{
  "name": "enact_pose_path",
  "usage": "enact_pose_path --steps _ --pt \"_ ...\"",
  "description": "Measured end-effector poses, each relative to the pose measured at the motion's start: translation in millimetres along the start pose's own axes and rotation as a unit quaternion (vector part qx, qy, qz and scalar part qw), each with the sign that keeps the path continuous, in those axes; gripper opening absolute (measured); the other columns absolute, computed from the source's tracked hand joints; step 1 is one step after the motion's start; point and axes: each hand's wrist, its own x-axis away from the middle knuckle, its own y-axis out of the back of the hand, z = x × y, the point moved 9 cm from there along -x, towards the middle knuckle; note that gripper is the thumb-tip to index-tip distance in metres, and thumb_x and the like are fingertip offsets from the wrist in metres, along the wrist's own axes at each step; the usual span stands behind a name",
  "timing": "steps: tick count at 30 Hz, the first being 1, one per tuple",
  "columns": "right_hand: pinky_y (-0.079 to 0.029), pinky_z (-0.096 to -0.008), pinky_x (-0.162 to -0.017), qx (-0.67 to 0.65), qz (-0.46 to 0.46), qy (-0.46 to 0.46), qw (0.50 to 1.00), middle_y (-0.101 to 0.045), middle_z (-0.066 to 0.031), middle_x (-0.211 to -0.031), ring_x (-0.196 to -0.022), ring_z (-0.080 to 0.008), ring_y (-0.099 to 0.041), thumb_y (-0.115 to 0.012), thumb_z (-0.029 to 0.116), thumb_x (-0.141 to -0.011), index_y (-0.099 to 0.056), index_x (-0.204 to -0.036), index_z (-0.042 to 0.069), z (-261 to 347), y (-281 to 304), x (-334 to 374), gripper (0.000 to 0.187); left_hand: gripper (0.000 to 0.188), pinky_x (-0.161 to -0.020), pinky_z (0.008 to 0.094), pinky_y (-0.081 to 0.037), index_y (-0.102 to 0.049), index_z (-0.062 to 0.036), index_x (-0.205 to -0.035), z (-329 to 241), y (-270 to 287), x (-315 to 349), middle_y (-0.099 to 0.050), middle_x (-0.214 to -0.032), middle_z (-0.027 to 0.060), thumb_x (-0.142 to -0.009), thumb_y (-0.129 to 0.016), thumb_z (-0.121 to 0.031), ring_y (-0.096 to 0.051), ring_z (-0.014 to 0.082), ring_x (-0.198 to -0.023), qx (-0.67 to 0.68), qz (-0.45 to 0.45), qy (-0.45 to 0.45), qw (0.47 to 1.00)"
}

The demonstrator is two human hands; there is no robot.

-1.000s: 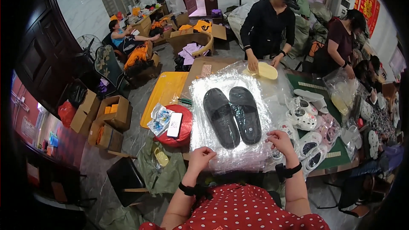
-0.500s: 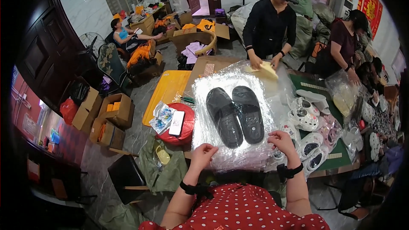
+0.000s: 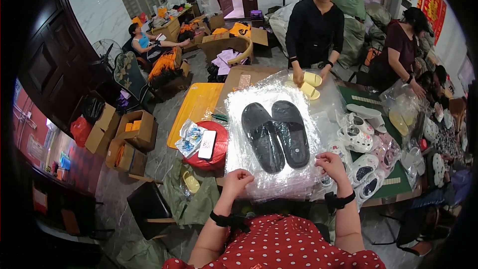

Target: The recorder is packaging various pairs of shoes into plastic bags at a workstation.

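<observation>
We see gold writing on a red wall hanging [image 3: 432, 7] at two o'clock from the black slide sandals [image 3: 275, 137]. A small round pale mark sits near the heel of the right-hand sandal, too small for us to read. At nine o'clock lies a smartphone [image 3: 207, 144] with a white face, beside a blue-and-white packet [image 3: 189, 140].

Our black pair lies soles down, toes toward twelve, on a stack of shiny clear plastic bags [image 3: 271, 188]; whether film also covers the pair, we cannot tell. Our left hand [image 3: 237, 182] is at seven o'clock, fingers curled and thumb near them, at the stack's edge. Our right hand [image 3: 330, 166] is at four, half closed, fingertips by the opposite edge. We cannot tell whether either hand grips the plastic. White clogs [image 3: 356, 140] crowd the table at three.

Since the earlier frames, our hands and the black pair have kept their places on the stack. At one o'clock, the co-worker [image 3: 316, 30] was handling pale yellow slides [image 3: 310, 91] with a sole showing; now both lie straps up under that person's hand.
</observation>
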Motion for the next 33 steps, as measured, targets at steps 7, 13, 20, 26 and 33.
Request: enact_pose_path --steps 7,13,20,26,33 --pt "-0.050 -0.0245 -0.055 -0.077 -0.023 0.077 0.994 -0.068 -0.0070 -0.084 -0.072 -0.0121 -0.065 -0.062 0.008 -0.089 -0.061 -0.100 -0.001 44.3 9.5 8.2 0.014 0.009 -0.054 0.0205 -0.045 -0.066 -0.0023 -0.093 -33.0 21.6 13.5 -0.067 -0.078 0.0012 -0.086 -0.067 -0.008 -0.058 0.0069 -0.060 0.120 -0.039 -0.024 0.992" --pt "-0.049 -0.0260 -0.072 -0.218 -0.067 0.225 0.947 -0.059 -0.0030 -0.089 -0.082 -0.0124 -0.060 -0.057 0.004 -0.091 -0.056 -0.099 0.002 81.7 6.5 19.6 0.008 0.010 -0.084 0.0258 -0.048 -0.060 -0.0011 -0.093 -67.2 32.9 23.9 -0.062 -0.105 0.0081 -0.085 -0.064 0.004 -0.060 0.0129 -0.095 0.163 -0.105 -0.255 0.947" --pt "-0.042 -0.0223 -0.063 -0.374 -0.067 0.026 0.925 -0.055 0.0027 -0.084 -0.070 -0.0074 -0.051 -0.070 0.011 -0.084 -0.056 -0.097 0.006 17.6 -36.6 10.0 0.020 0.036 -0.091 0.0287 -0.046 -0.049 -0.0039 -0.116 -42.1 -0.3 23.8 -0.055 -0.118 0.0083 -0.085 -0.064 0.005 -0.055 0.0148 -0.107 0.302 -0.041 -0.216 0.928" --pt "-0.041 -0.0235 -0.054 -0.290 -0.047 0.013 0.956 -0.053 0.0022 -0.074 -0.058 -0.0078 -0.048 -0.071 0.001 -0.079 -0.056 -0.091 0.006 21.0 -62.6 17.3 0.020 0.049 -0.077 0.0263 -0.046 -0.042 -0.0017 -0.127 -10.8 -21.1 4.8 -0.053 -0.108 0.0064 -0.087 -0.069 -0.012 -0.052 0.0120 -0.091 0.313 -0.039 -0.053 0.947" --pt "-0.043 -0.0232 -0.065 -0.263 -0.025 0.104 0.959 -0.051 0.0036 -0.087 -0.078 -0.0054 -0.051 -0.070 -0.002 -0.080 -0.052 -0.096 0.006 57.6 -82.1 46.0 0.025 0.042 -0.070 0.0277 -0.047 -0.058 0.0042 -0.119 -16.4 -41.5 6.6 -0.061 -0.089 0.0035 -0.085 -0.072 -0.016 -0.056 0.0126 -0.075 0.340 0.037 0.104 0.934"
